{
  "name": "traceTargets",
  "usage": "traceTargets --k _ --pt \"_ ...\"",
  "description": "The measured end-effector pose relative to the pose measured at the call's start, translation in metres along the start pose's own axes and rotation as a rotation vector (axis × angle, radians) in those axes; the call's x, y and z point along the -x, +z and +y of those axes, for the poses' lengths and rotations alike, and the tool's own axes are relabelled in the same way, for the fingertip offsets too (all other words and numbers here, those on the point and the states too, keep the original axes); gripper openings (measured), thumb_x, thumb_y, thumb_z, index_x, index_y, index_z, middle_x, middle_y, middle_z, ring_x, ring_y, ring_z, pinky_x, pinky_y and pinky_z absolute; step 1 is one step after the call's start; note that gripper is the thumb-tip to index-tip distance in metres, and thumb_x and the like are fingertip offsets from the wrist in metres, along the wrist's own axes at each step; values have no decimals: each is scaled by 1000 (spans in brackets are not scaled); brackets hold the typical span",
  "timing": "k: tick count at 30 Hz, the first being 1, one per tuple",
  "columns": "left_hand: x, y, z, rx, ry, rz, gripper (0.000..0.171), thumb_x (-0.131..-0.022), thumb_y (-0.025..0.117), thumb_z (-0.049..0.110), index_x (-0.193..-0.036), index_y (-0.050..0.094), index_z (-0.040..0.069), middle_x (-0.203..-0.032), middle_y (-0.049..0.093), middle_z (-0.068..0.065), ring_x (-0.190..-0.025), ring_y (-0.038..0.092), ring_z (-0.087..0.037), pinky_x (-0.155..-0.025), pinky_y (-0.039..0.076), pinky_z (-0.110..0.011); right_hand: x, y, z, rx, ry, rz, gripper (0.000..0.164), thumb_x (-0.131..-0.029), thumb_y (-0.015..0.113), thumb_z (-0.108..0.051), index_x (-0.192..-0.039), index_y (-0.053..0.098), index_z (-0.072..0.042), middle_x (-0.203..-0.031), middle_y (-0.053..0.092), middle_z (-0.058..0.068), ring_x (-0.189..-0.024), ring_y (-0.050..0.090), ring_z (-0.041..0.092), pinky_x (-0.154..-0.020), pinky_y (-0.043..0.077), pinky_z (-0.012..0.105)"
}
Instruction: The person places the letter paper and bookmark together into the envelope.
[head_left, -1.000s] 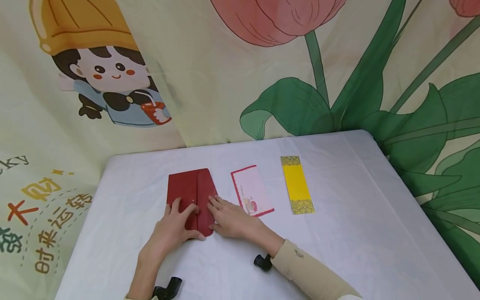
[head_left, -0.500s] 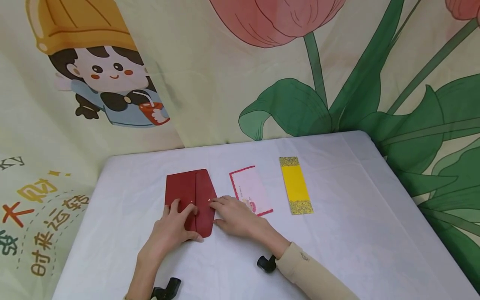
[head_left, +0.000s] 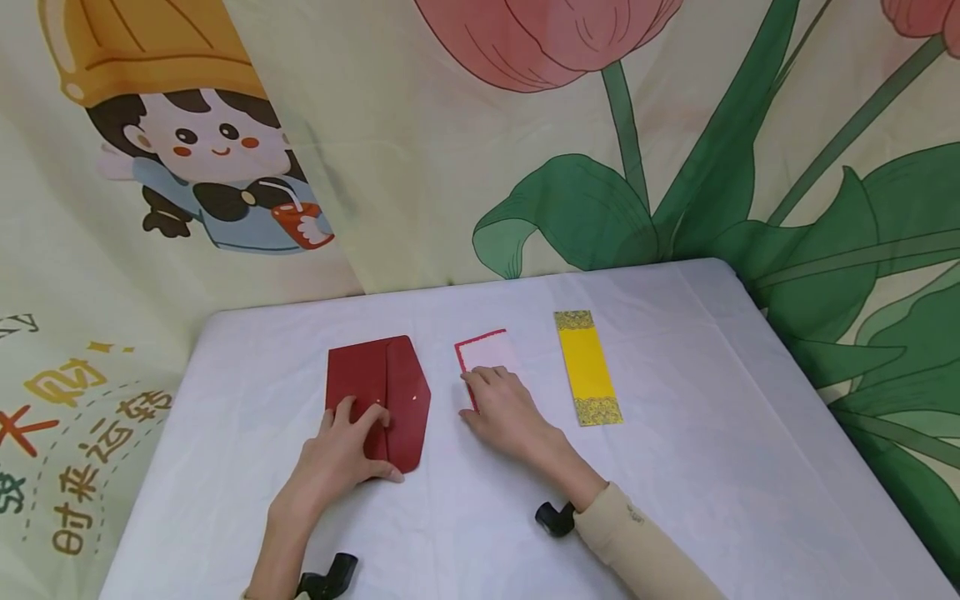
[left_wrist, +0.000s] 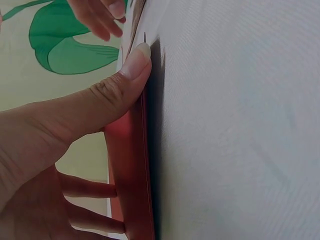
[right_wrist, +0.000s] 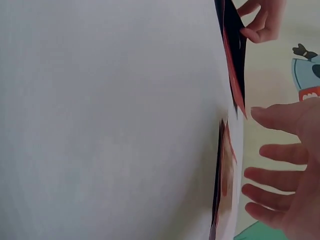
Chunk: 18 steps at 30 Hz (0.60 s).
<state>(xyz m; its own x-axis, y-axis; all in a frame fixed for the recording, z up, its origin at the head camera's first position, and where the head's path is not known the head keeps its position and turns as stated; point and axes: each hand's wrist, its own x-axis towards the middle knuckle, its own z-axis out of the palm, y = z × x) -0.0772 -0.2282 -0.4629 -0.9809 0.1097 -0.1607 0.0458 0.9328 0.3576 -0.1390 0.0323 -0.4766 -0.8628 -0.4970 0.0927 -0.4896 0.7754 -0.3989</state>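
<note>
A dark red envelope [head_left: 356,362] lies on the white table, its pointed flap [head_left: 408,400] folded out to the right. My left hand [head_left: 341,450] rests on its lower part, fingers spread on top. In the left wrist view the left thumb [left_wrist: 115,92] lies along the envelope's near edge. Right of the envelope is a pale pink card [head_left: 487,346] with a red border, its lower part hidden behind my right hand [head_left: 502,412]. The right wrist view has this hand's fingers extended above the card [right_wrist: 227,185], apart from it and holding nothing.
A yellow strip [head_left: 588,367] with patterned gold ends lies to the right of the card. A printed cloth backdrop [head_left: 420,167] hangs behind the table's far edge. Black camera mounts [head_left: 330,575] sit at both wrists.
My right hand has left the envelope's flap and moved right, over the pink card. The left hand has stayed on the envelope. The view has shifted slightly.
</note>
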Motion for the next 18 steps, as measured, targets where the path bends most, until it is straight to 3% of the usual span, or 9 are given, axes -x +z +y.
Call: traceTargets --k 10,18 --pt "0 -1 -2 12 2 -2 76 -65 96 46 -126 57 19 -146 38 -32 -129 39 -55 -82 54 -68 3 -2 18 -29 253 62 69 -89 81 -36 -143 55 -2 -138 57 18 -120 53 31 -106 48 43" --pt "-1 0 -2 14 -1 1 76 -66 96 46 -127 58 20 -147 38 -32 -130 39 -54 -83 54 -68 -1 0 23 17 364 81 85 -81 87 -46 -142 51 1 -129 55 22 -109 52 30 -91 55 39"
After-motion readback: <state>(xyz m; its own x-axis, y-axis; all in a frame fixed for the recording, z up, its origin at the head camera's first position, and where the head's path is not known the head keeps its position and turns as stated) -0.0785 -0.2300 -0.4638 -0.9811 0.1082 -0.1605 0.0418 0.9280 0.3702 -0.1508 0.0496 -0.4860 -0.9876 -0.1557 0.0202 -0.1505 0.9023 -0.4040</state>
